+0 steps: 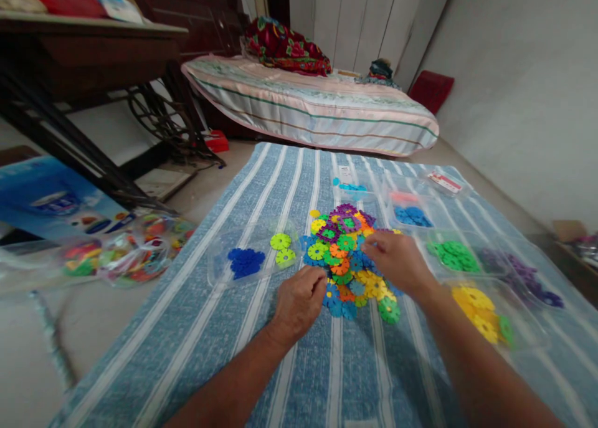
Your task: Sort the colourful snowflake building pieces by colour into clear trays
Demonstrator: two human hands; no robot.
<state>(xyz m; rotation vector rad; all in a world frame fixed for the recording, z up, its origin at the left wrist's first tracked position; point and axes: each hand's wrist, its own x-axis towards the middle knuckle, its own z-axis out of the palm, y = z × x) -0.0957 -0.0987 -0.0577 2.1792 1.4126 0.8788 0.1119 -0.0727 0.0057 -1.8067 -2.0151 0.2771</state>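
Note:
A heap of colourful plastic snowflake discs lies on a blue-and-white striped cloth. My left hand rests at the heap's near left edge, fingers curled on discs there. My right hand sits on the heap's right side, fingers pinched on a disc I cannot make out clearly. Clear plastic trays ring the heap: one on the left with dark blue discs and lime discs, others on the right with blue discs, green discs, yellow discs and purple discs.
A clear bag of mixed discs and a blue box lie on the floor at left, beside a dark table with iron legs. A mattress lies behind the cloth. A wall runs along the right.

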